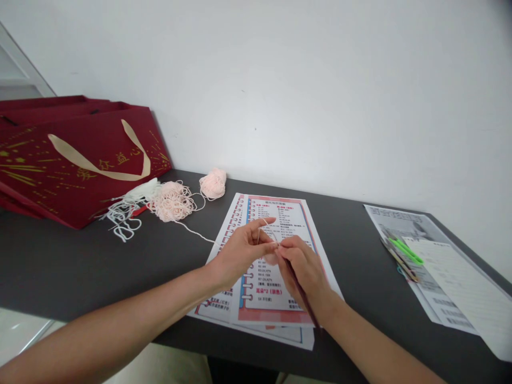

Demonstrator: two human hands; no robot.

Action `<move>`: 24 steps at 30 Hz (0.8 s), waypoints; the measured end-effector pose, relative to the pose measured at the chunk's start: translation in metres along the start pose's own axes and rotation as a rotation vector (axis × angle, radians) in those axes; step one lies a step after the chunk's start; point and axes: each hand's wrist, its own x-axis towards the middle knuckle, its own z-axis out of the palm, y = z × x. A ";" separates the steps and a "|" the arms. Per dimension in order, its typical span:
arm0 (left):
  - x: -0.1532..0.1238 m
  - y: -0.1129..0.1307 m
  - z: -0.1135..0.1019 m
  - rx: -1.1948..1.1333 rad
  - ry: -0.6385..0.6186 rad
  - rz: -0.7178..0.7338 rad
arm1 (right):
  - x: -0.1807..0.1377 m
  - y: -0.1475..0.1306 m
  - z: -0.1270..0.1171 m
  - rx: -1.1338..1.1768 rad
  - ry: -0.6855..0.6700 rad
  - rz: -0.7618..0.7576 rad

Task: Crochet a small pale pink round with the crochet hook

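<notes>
Dark grey counter (80, 266) against white wall. Left hand (240, 250) pinches thin pale pink yarn strand (192, 230), forefinger out; right hand (304, 269) grips slim brown crochet hook (306, 301) over printed pattern sheets (280, 213). Loose pink yarn pile (172, 201) near red gift bag (72, 160).

Both forearms reach forward, left hand (240, 250) with forefinger extended, right hand (303, 269) curled closed, fingertips meeting.

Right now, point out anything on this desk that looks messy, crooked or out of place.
The pink yarn and white yarn lie in loose tangles by the red gift bag, not wound like the small pink ball. The printed sheets overhang the table edge. Both hands work a strand over them.
</notes>
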 end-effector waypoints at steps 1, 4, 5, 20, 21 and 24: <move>0.000 0.001 0.000 -0.021 -0.002 -0.022 | 0.000 0.000 0.000 -0.082 -0.015 -0.046; 0.001 0.004 -0.002 -0.148 -0.048 -0.151 | 0.000 -0.001 -0.001 -0.109 0.008 -0.084; 0.002 0.006 -0.003 -0.195 -0.075 -0.202 | -0.001 0.000 -0.001 -0.062 0.014 -0.092; 0.011 0.020 -0.022 -0.208 -0.142 -0.244 | 0.011 0.010 -0.013 0.938 0.137 0.579; 0.011 0.021 -0.023 -0.202 -0.159 -0.250 | 0.012 0.010 -0.015 0.949 0.122 0.570; 0.010 0.024 -0.025 -0.184 -0.206 -0.285 | 0.014 0.012 -0.019 0.952 0.084 0.548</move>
